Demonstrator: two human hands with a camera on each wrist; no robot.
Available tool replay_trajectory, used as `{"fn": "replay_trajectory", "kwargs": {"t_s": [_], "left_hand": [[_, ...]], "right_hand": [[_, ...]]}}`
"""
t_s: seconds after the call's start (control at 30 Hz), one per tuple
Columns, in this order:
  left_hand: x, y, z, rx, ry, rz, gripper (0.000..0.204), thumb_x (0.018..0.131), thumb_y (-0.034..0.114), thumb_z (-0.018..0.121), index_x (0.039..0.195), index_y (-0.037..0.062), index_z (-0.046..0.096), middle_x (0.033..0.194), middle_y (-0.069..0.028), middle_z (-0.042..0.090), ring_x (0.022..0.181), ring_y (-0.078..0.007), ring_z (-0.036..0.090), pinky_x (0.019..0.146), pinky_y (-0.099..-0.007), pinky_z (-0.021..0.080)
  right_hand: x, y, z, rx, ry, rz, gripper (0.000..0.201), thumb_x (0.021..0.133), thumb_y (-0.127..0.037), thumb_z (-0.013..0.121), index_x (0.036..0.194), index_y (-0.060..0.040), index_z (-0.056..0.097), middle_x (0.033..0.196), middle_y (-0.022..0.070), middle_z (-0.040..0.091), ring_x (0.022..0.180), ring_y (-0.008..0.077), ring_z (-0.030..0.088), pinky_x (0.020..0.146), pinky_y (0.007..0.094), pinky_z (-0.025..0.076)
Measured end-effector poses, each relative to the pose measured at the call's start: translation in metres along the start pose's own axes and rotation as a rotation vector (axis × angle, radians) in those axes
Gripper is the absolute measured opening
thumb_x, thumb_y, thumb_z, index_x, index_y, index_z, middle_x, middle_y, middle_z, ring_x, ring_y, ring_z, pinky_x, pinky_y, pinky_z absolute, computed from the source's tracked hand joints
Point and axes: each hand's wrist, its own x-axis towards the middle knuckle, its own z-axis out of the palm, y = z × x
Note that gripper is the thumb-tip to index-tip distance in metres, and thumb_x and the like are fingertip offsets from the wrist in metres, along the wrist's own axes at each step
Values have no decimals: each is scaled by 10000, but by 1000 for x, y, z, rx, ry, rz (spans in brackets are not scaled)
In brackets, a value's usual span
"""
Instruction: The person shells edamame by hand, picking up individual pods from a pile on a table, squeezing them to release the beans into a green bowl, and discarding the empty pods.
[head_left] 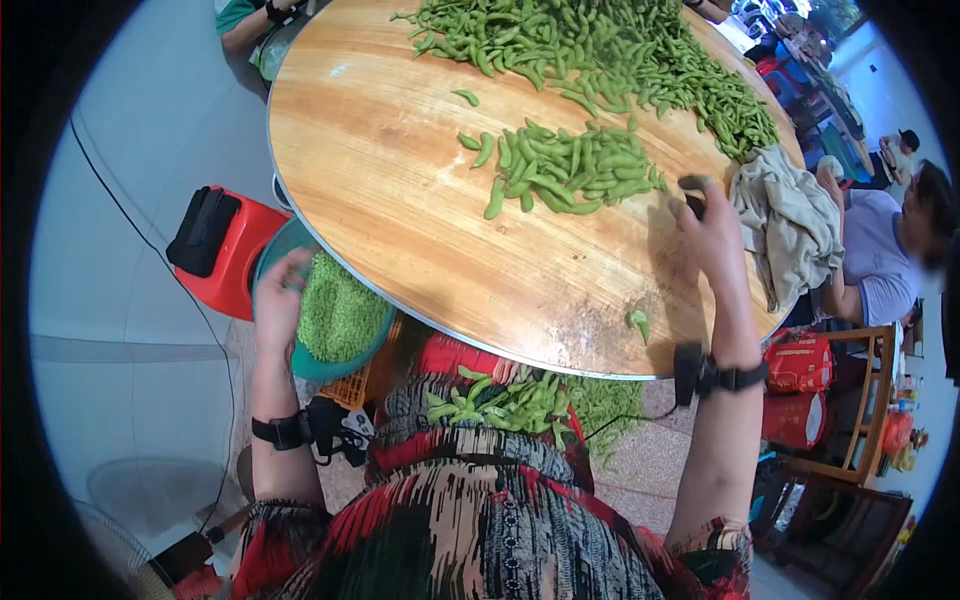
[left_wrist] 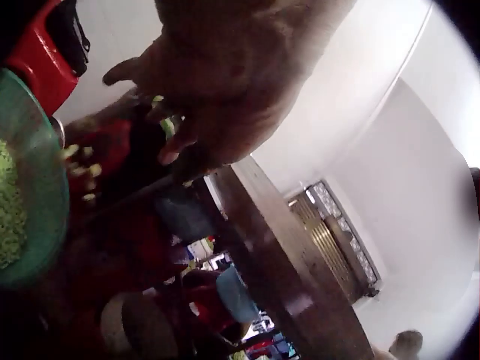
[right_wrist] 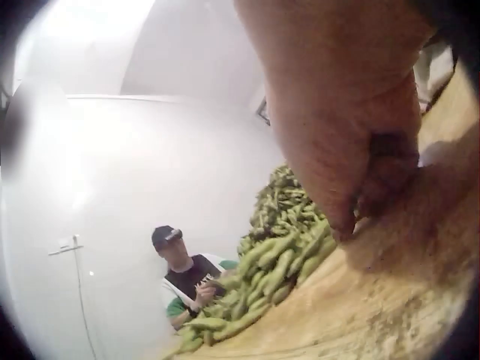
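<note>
At the left side of a teal bowl (head_left: pixel 377 340) of shelled green beans (head_left: pixel 340 305), my left hand (head_left: pixel 280 300) has its fingers spread. In the left wrist view, pale beans (left_wrist: pixel 90 171) are beside the bowl (left_wrist: pixel 46 169), and a green piece (left_wrist: pixel 168 126) shows at the left hand (left_wrist: pixel 225 90). My right hand (head_left: pixel 712 235) is over the round wooden table (head_left: pixel 400 190), just right of a small group of pods (head_left: pixel 580 165). Its fingers are bent, with a gap from the thumb; no pod shows in it. The right wrist view has the right hand (right_wrist: pixel 345 112) low over the wood.
A large pod heap (head_left: pixel 560 40) covers the table's far side. A crumpled cloth (head_left: pixel 790 215) lies at the right edge, and one pod (head_left: pixel 638 322) near the front. More pods (head_left: pixel 510 405) rest on the lap. A red stool (head_left: pixel 235 265) stands left; people sit around.
</note>
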Motion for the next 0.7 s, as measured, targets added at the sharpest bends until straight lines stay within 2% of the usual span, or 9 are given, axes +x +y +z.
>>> {"fn": "replay_trajectory", "kwargs": {"t_s": [0.03,0.13,0.3,0.33,0.4,0.47,0.53,0.6,0.7], "left_hand": [[-3,-9,-2,554,-143,138,313,775,-15,565,1084,36,562,1166,-161,519,1066,-265,519,897,-324,411],[-12,43,11,527,17,194,448,720,-52,577,1148,79,549,1303,-204,410,1255,-344,344,1028,-390,295],[-10,91,24,-176,167,210,329,753,-69,533,1063,30,576,1051,-57,521,999,-147,504,837,-269,407],[-14,102,33,-176,167,209,329,753,-69,533,1063,30,576,1051,-57,521,999,-147,504,837,-269,407],[-24,126,54,-435,-181,130,225,828,-4,530,1048,16,575,915,-9,576,845,-81,541,744,-224,445],[-38,160,79,-499,-573,-120,298,820,-16,550,1110,44,576,904,-22,570,832,-89,542,732,-210,431],[-51,193,111,-534,-798,-163,261,860,64,556,1117,20,572,871,-3,593,726,-56,534,631,-188,436],[-70,193,144,-910,-897,-228,272,869,76,553,1133,15,568,862,-12,597,727,-57,534,626,-196,437],[-75,197,160,-948,-867,-321,235,878,77,543,1101,14,580,859,-11,590,726,-54,528,631,-203,433]], "right_hand": [[16,13,7,-147,13,-113,223,792,-137,578,973,-6,581,798,193,633,742,308,617,669,391,471],[24,13,13,-366,-19,-281,194,795,-138,582,922,7,568,778,217,612,741,372,591,663,427,456],[-34,-19,17,-437,-169,-256,172,805,-137,584,838,24,535,754,239,580,713,407,558,645,450,437],[-48,-19,18,-311,-147,-216,173,811,-133,589,850,28,541,727,206,585,686,365,568,628,424,442],[-71,-23,22,-186,-123,-176,173,818,-129,594,861,32,546,701,172,590,658,323,577,610,399,447],[-89,-34,28,344,-89,83,148,841,-123,595,889,16,574,661,46,568,591,152,533,550,285,423],[-108,-54,34,658,-183,236,118,847,-111,603,908,-11,594,668,-37,530,586,40,454,529,192,373],[-121,-66,44,829,-206,212,93,859,-112,588,885,-23,587,647,-40,525,557,30,442,503,175,344],[-128,-67,44,878,-115,193,117,864,-139,596,878,-25,573,633,-40,512,553,34,436,496,173,325]]}}
